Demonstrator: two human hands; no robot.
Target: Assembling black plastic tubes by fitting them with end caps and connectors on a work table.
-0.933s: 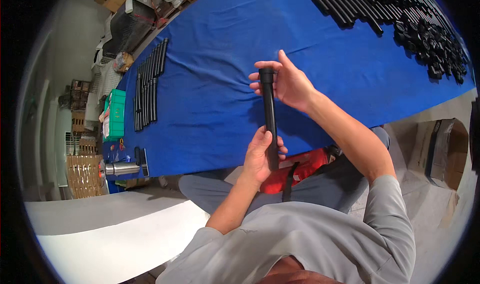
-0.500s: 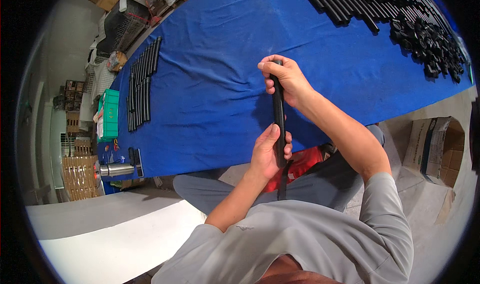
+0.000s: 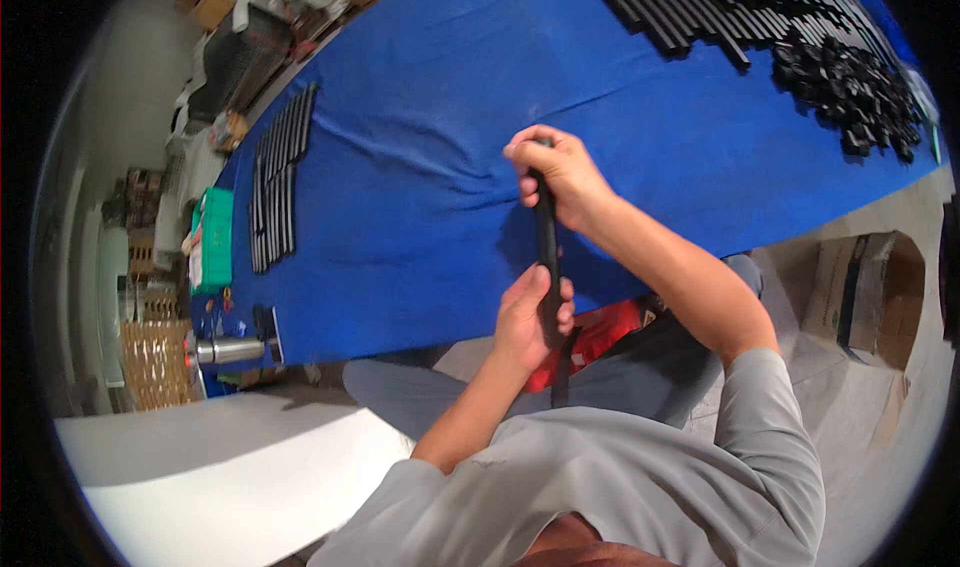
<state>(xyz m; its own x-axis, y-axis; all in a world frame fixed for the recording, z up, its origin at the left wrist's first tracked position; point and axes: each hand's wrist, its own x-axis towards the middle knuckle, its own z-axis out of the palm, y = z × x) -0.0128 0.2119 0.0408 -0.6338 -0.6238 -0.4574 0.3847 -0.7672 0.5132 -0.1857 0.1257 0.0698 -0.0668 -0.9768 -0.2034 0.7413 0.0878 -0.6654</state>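
A black tube (image 3: pixel 545 229) stands nearly lengthwise in front of me, over the near part of the blue-covered table. My left hand (image 3: pixel 526 315) is closed around its lower part, thumb lying along the side. At the upper end my right hand (image 3: pixel 566 175) is wrapped round it, with thumb and forefinger pinched at the tip. The fingers hide that end, so whether a small part sits there cannot be made out.
Black tubes (image 3: pixel 640 12) lie in rows at the far right, beside a heap of small black parts (image 3: pixel 850 97). More tubes (image 3: pixel 276 192) are lined up at left. Near them are a green crate (image 3: pixel 214 242) and a steel flask (image 3: pixel 230 350). An open carton (image 3: pixel 868 292) stands at right.
Both hands keep their hold on the tube. The whole view has shifted slightly, and the hands and tube appear a little lower and further left.
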